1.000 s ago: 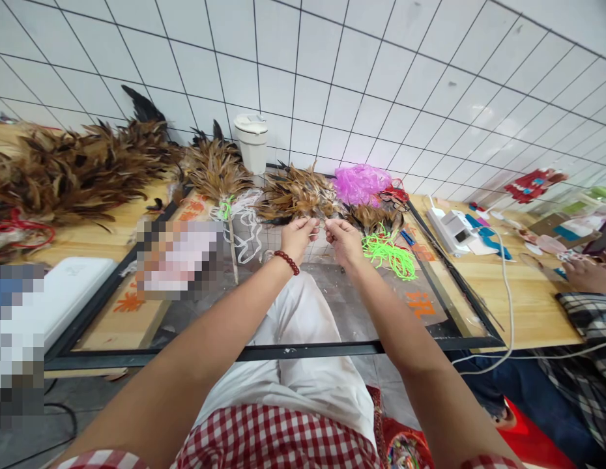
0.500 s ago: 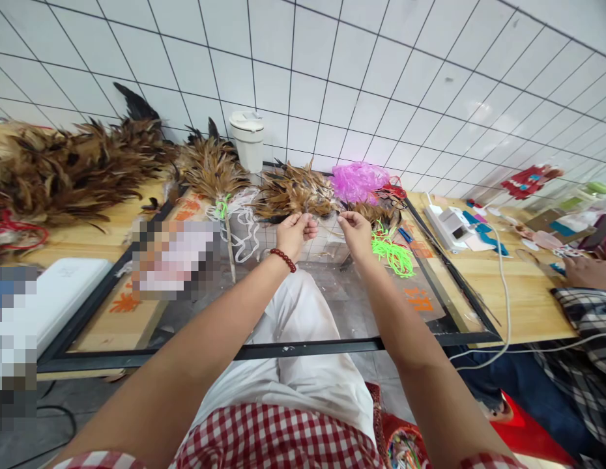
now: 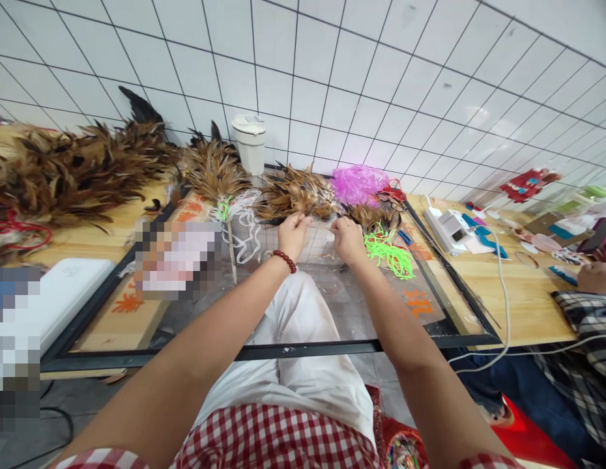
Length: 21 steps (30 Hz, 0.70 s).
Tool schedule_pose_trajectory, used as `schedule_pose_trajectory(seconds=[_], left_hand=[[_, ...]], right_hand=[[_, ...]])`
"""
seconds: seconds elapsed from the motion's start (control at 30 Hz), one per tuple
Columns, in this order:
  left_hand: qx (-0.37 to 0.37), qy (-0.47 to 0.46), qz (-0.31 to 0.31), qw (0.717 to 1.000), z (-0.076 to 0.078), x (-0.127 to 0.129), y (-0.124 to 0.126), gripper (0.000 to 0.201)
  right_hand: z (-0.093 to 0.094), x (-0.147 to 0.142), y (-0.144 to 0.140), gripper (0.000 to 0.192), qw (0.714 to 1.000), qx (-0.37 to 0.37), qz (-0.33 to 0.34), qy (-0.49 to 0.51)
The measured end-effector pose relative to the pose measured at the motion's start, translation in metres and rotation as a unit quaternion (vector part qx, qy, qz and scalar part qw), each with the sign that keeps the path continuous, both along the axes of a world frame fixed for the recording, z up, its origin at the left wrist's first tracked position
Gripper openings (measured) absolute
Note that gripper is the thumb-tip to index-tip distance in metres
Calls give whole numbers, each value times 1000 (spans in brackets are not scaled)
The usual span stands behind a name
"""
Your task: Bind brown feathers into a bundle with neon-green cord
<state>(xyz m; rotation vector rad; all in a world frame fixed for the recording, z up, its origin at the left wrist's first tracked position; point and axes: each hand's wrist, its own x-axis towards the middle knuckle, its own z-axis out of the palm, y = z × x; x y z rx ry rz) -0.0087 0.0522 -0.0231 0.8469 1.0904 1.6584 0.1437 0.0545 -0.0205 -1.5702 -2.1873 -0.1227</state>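
Note:
Wearing a dark red bead bracelet (image 3: 284, 260), my left hand (image 3: 293, 236) is closed in a pinch at the near side of a loose pile of brown feathers (image 3: 296, 190). Just to its right, my right hand (image 3: 348, 238) is also closed, fingertips turned toward the left hand. The two hands are apart; whatever is in their fingers is too small to make out. A smaller clump of dark brown feathers (image 3: 375, 216) and a tangle of bright green cord (image 3: 388, 253) lie to the right of my right hand.
On the glass-topped table with a black frame (image 3: 303, 349) are a feather bundle on a stick (image 3: 219, 166), white cord (image 3: 245, 225), a pink plastic bag (image 3: 360, 184) and a lidded white cup (image 3: 249, 143). Another person's hand (image 3: 597, 279) rests at far right, near a white power strip (image 3: 444, 228).
My right hand has moved slightly left and turned, its fingers more curled. My left hand stays nearly in place, fingers more closed. The other person's hand at far right has shifted right.

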Motion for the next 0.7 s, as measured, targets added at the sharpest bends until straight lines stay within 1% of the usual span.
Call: schedule_pose_trajectory(seconds=[0.07, 0.1, 0.17, 0.23, 0.3, 0.37, 0.4, 0.47, 0.53, 0.57, 0.6, 0.7], left_hand=[[20, 44, -2, 999, -2, -1, 2, 12], [17, 60, -16, 998, -3, -1, 2, 12], [-15, 67, -58, 996, -4, 0, 0, 12], [-43, 52, -90, 994, -3, 1, -3, 14], [-43, 33, -99, 994, -1, 2, -5, 17], [-36, 13, -102, 994, 2, 2, -8, 19], [-36, 3, -105, 994, 3, 2, -9, 20], [-43, -18, -116, 992, 6, 2, -10, 20], [-56, -33, -130, 989, 8, 1, -12, 17], [-65, -36, -134, 988, 9, 1, -12, 15], [-74, -37, -136, 987, 10, 1, -13, 14], [-90, -37, -137, 986, 12, 1, -14, 14]], right_hand=[[3, -1, -3, 18, 999, 20, 28, -12], [4, -2, -4, 17, 999, 27, 35, -12], [5, -3, -5, 18, 999, 34, 36, 7], [4, -3, -5, 18, 998, 29, 32, 52], [1, -3, -2, 18, 990, 19, 36, 133], [-3, -4, 1, 17, 967, -5, 55, 249], [-6, -5, 3, 20, 947, -25, 69, 312], [-10, -9, 6, 31, 898, -81, 100, 420], [-12, -12, 8, 36, 857, -142, 130, 479], [-12, -12, 9, 35, 844, -165, 141, 490], [-12, -13, 10, 33, 838, -180, 146, 494], [-11, -10, 13, 26, 841, -191, 126, 491]])
